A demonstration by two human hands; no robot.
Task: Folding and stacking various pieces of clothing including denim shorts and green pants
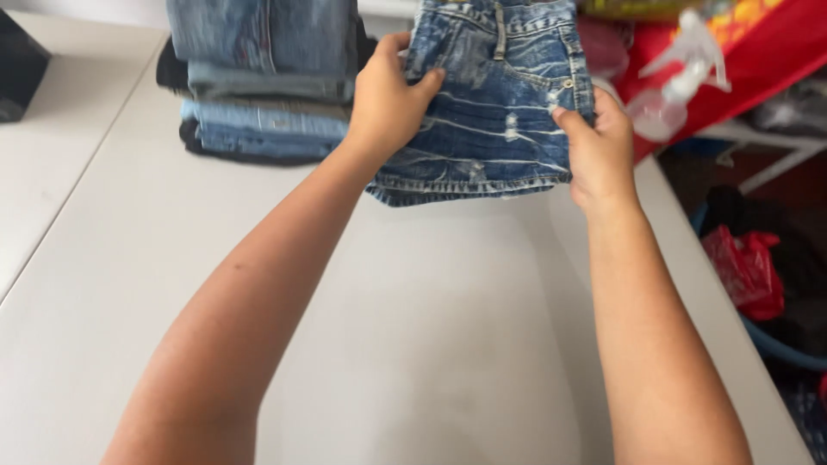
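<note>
A folded pair of distressed blue denim shorts [491,103] is held just above the far part of a white table [431,344]. My left hand [386,99] grips its left edge, thumb on top of the fabric. My right hand [597,146] grips its right edge near the pocket rivet. Both arms reach forward over the table.
A stack of folded jeans [263,77] stands at the far left of the table. A clear spray bottle [676,77] and red fabric [758,60] lie to the right. Beyond the table's right edge sit a red plastic bag [745,267] and dark clutter. A dark object [17,65] is far left.
</note>
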